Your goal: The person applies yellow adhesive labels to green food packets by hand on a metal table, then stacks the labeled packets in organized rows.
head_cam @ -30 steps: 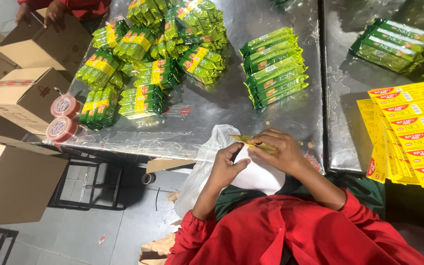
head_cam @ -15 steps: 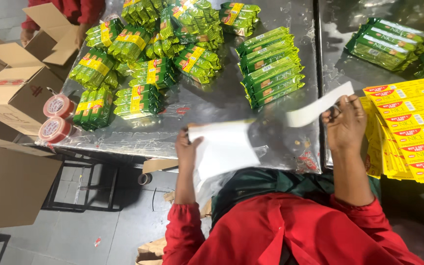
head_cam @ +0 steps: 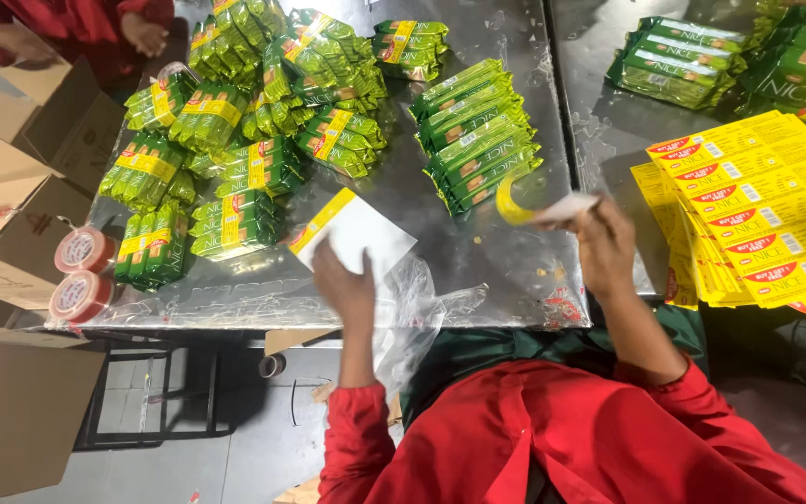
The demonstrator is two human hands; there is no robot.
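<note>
The left hand held a white sheet with a yellow edge, fingers clamped on its near corner, over the steel table. The right hand pinched a curled yellow-and-white strip, just right of the sheet, its long axis running left to right. Half a second before, the strip was straighter and farther right.

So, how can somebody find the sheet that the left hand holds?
Start at the shiny metal table and its near edge. Beside the heap of green packets, the left hand lifts a white sheet. Only this sheet has one yellow edge and lies apart from the yellow stack.
</note>
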